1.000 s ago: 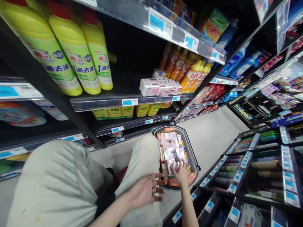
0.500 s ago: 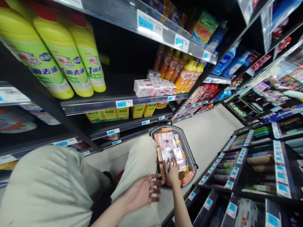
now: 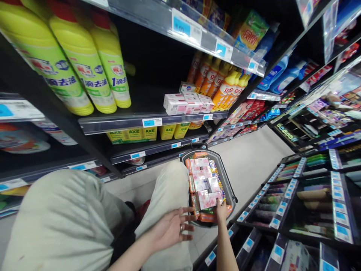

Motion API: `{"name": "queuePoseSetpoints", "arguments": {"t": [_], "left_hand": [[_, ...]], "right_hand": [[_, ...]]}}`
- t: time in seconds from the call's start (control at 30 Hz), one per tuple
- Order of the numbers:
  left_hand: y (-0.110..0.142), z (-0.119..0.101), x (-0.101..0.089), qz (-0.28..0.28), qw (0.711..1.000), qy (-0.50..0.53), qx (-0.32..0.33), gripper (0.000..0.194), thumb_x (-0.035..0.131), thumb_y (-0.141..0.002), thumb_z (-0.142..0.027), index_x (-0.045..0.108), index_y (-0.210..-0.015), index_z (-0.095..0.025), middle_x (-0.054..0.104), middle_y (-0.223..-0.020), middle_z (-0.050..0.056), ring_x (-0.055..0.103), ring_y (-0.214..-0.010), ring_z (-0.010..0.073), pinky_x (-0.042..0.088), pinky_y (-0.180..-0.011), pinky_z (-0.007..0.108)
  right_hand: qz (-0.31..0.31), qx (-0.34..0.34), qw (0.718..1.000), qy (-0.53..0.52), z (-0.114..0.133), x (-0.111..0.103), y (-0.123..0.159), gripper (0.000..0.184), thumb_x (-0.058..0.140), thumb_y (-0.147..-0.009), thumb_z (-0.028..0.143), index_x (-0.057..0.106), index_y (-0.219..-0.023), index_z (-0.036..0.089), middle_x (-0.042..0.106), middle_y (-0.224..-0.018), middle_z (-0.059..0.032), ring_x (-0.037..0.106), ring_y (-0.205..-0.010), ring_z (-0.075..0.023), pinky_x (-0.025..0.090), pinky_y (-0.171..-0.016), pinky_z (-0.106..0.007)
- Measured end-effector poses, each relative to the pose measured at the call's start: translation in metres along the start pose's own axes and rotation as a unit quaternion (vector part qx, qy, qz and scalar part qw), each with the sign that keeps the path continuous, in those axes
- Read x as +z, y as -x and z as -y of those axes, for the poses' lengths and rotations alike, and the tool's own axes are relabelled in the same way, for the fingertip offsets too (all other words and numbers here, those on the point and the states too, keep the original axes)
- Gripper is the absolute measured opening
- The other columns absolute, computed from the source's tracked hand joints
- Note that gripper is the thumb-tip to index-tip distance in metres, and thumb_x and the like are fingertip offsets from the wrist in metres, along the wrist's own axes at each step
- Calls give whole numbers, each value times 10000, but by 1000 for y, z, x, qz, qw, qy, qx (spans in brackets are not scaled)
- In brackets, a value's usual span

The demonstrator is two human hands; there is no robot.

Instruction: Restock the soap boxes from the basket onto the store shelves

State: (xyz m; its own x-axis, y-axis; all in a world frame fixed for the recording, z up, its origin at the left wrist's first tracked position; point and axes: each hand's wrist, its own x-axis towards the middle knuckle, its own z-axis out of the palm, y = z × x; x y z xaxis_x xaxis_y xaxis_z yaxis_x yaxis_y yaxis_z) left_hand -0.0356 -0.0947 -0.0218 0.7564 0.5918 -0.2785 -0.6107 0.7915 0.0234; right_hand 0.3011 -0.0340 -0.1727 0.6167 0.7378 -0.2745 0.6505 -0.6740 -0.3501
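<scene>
On the floor beyond my knee stands a dark shopping basket (image 3: pixel 230 184), packed with pink-and-white soap boxes (image 3: pixel 199 175) and orange packs (image 3: pixel 208 217). My right hand (image 3: pixel 221 211) reaches into its near right part, the fingers closed at the edge of a pink soap box (image 3: pixel 215 198); part of the grip is hidden. Over my leg, left of the basket, my left hand (image 3: pixel 172 227) is open, fingers spread, a ring on one finger. It holds nothing, and its fingertips come close to the basket's near left side.
Shelves on the left carry yellow detergent bottles (image 3: pixel 101 75), a stack of soap boxes (image 3: pixel 187 104), orange bottles (image 3: pixel 210 77) and yellow AXE packs (image 3: pixel 141 133). A low display rack (image 3: pixel 307 199) stands on the right. Pale floor (image 3: pixel 254 146) runs between them.
My right hand has moved from lying over the soap boxes to the near right box, its fingers now closing there. My left hand stays open in nearly the same place. The view has shifted slightly.
</scene>
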Motion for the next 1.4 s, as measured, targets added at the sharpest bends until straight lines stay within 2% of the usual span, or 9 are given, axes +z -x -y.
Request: {"name": "queuePoseSetpoints", "arguments": {"t": [0.2,0.3,0.4,0.47,0.63,0.87,1.07,1.27,1.4], "left_hand": [[3,-1,1,2,1000,0,1,408,584,-865,-349,556,-1204,-123,531,-1184,137,560,-926,242,414,-867,426],[2,-1,1,3,1000,-3,-2,429,600,-851,-356,549,-1209,-126,515,-1192,139,558,-932,244,408,-875,434],[1,-1,2,3,1000,-5,-1,432,596,-854,-364,549,-1211,-126,518,-1193,138,556,-931,241,410,-870,426],[1,-2,3,-1,1000,-6,3,405,567,-875,-359,554,-1205,-123,526,-1189,137,554,-934,239,412,-867,419],[1,-1,2,-1,1000,-1,1,393,563,-878,-356,564,-1199,-129,534,-1181,134,556,-934,245,417,-870,425],[3,-2,4,1,1000,-4,0,406,597,-852,-349,576,-1186,-118,545,-1184,132,559,-917,238,429,-853,414],[6,-2,8,6,1000,-6,9,340,482,-924,-323,583,-1176,-119,573,-1164,121,560,-914,226,423,-859,402],[5,0,3,10,1000,-3,5,386,576,-869,-355,576,-1181,-127,554,-1174,128,566,-921,238,418,-875,420],[4,0,4,12,1000,-3,8,360,506,-915,-351,567,-1186,-124,565,-1154,125,558,-923,230,416,-872,408]], "right_hand": [[-40,-4,999,16,6,-3,3,714,294,-885,568,559,-1179,-26,630,-1086,-292,586,-1050,-365,433,-855,-412],[-107,-89,986,90,25,-14,8,712,339,-873,560,519,-1268,-5,554,-1229,-294,500,-1165,-377,386,-958,-444],[-44,-224,958,175,50,-20,16,641,472,-836,559,488,-1374,212,437,-1431,-147,373,-1297,-381,297,-1055,-499],[17,-256,940,226,61,-19,22,642,532,-795,605,489,-1372,327,361,-1498,-77,298,-1345,-413,245,-1068,-572],[32,-213,938,271,56,2,35,754,555,-747,689,405,-1422,387,138,-1588,-86,177,-1381,-497,242,-1013,-666],[-21,-207,929,305,32,28,40,767,418,-819,719,324,-1477,336,110,-1601,-90,76,-1421,-471,99,-1088,-651],[-11,-212,930,299,30,26,40,771,411,-826,710,317,-1482,317,91,-1605,-93,72,-1426,-466,105,-1085,-655],[8,-211,931,299,33,21,41,749,449,-830,654,320,-1482,307,85,-1607,-95,88,-1431,-456,113,-1094,-642],[-14,-222,947,232,24,22,33,860,421,-822,656,261,-1505,157,135,-1591,-148,96,-1444,-411,111,-1129,-587]]}}
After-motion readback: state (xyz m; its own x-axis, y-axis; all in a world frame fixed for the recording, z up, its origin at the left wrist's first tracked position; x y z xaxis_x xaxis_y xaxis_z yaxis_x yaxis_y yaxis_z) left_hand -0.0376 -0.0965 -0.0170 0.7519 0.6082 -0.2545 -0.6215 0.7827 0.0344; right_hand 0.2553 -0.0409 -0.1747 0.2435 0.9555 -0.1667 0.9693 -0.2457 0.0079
